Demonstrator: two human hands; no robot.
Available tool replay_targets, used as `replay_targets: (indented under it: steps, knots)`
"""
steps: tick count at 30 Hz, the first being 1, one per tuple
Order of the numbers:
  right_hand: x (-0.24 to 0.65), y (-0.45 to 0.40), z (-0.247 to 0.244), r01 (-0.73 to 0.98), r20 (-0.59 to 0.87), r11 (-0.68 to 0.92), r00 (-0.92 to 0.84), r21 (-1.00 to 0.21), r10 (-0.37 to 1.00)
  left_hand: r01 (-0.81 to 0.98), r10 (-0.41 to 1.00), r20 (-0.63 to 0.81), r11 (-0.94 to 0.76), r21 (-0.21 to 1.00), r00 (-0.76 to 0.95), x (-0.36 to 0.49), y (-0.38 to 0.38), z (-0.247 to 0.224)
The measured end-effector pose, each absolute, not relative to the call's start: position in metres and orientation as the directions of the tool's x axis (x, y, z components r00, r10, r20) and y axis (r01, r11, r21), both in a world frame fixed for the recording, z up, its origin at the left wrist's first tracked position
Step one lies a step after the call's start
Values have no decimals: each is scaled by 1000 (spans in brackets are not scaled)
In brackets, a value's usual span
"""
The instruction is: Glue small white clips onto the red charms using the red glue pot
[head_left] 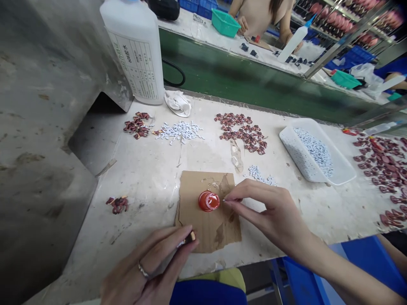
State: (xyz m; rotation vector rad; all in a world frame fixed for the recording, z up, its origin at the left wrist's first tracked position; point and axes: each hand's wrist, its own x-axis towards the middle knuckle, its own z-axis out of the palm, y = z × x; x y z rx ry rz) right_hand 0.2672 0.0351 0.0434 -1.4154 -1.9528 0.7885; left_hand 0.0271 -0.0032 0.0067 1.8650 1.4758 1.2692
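My left hand (pixel 159 262) wears a ring and pinches a small dark brown figurine piece (pixel 190 238) with a tan edge; the fingers hide most of it. Thumb and forefinger of my right hand (pixel 267 207) are closed on a tiny pale piece (pixel 224 200), just right of a red cap (pixel 209 201). Shiny clear liquid seems to fill this cap, which sits on a brown cardboard square (pixel 190 190). Beyond my right hand lies a small heap of tiny pale blue pieces (pixel 257 173). Several brown figurine pieces (pixel 117 204) lie to the left.
Farther back are a larger pale blue heap (pixel 181 131), brown piece clusters (pixel 241 131), a crumpled white cloth (pixel 178 103) and a large white bottle (pixel 136 55). A white basket (pixel 343 173) stands right, beside reddish parts (pixel 381 165). A metal housing (pixel 38 148) borders the left; a co-worker (pixel 263 17) sits opposite.
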Motion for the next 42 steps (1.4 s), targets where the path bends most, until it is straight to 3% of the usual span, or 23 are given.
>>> replay_targets:
  steps: [4,9,17,25,31,38,42]
  knots:
    - [262,34,45,587,133,295,-304,-754,943,544,900,433,-391,742,55,28,1,7]
    - [262,33,46,611,145,325,-327,-722,934,520,903,429,-355,776,-23,39,4,9]
    - [264,34,46,611,146,331,-333,-719,932,509,901,433,-386,769,29,42,-2,4]
    - [245,11,48,362,138,252,-311,-897,940,484,892,421,-445,754,165,32,-3,0]
    - [238,7,39,296,141,242,-326,-924,935,507,865,450,-497,705,223,30,-1,-2]
    - [236,4,38,364,157,295,-363,-883,918,533,856,470,-507,677,218,29,0,-2]
    - [232,-2,41,491,333,511,-408,-706,850,531,831,534,-527,663,159,30,-1,-5]
